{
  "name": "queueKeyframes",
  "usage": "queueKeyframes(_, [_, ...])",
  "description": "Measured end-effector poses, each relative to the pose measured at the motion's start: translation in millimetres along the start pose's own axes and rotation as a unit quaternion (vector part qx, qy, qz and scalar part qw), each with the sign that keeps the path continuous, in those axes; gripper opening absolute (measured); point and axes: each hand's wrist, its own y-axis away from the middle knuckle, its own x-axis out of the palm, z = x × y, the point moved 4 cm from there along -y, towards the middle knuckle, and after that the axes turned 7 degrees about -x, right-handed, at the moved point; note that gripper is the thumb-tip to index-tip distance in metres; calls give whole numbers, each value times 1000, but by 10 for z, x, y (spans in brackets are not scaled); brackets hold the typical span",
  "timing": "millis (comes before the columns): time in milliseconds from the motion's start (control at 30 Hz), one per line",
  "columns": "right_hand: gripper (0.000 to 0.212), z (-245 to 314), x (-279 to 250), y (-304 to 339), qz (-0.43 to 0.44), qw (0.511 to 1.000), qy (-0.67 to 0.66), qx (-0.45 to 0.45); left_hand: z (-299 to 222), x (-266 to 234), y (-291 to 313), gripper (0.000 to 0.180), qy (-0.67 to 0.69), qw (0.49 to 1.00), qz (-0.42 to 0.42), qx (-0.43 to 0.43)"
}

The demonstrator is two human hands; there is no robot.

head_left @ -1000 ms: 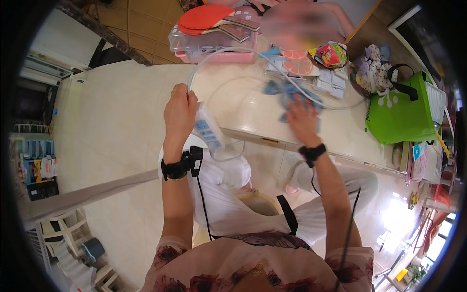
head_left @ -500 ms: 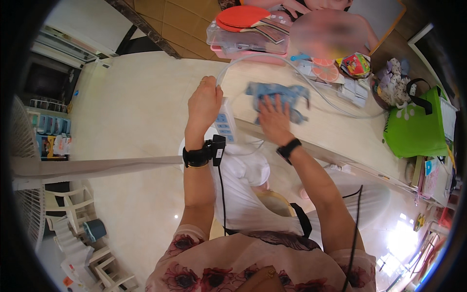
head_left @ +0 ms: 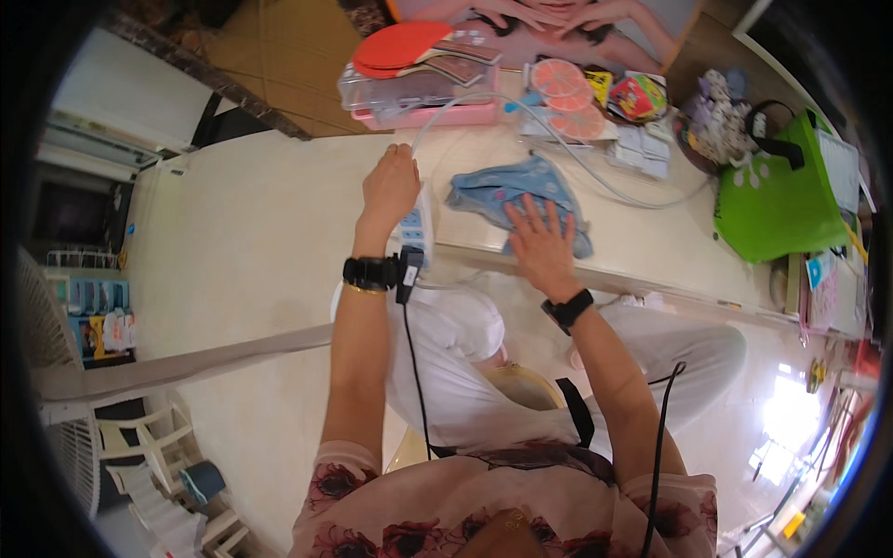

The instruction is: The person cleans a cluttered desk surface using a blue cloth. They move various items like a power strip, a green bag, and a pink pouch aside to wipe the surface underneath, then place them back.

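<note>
A blue cloth (head_left: 493,191) lies spread on the pale tabletop (head_left: 651,242). My right hand (head_left: 543,244) rests flat on its near right part, fingers stretched apart. At the left end of the table my left hand (head_left: 391,191) is closed round a white power strip (head_left: 415,226) with blue socket faces. The strip hangs by the table's edge, partly hidden by that hand. From its upper end a pale cable (head_left: 558,139) arches over the tabletop toward the right.
Behind the cloth stand a clear and pink box (head_left: 428,112) with red table tennis paddles (head_left: 400,48) on it, orange-slice coasters (head_left: 562,86) and small packets (head_left: 642,96). A green bag (head_left: 777,200) sits at the right. A dark cord (head_left: 419,372) hangs from my left wrist.
My right hand has slid a little right and nearer with the cloth, which is now spread flatter. The left hand keeps hold of the power strip. The whole view has shifted slightly.
</note>
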Motion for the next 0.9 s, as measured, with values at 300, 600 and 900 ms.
queueKeyframes(300, [53,-1250,-315,677,-39,960,83,264,-216,622,-618,17,-145,988,-15,59])
queueKeyframes(600, [39,-687,-60,-321,-54,986,47,152,-283,915,-713,26,-154,987,47,0])
queueKeyframes(900, [43,-597,-343,994,-48,998,25,-34,-299,639,-526,37,-125,992,23,-1])
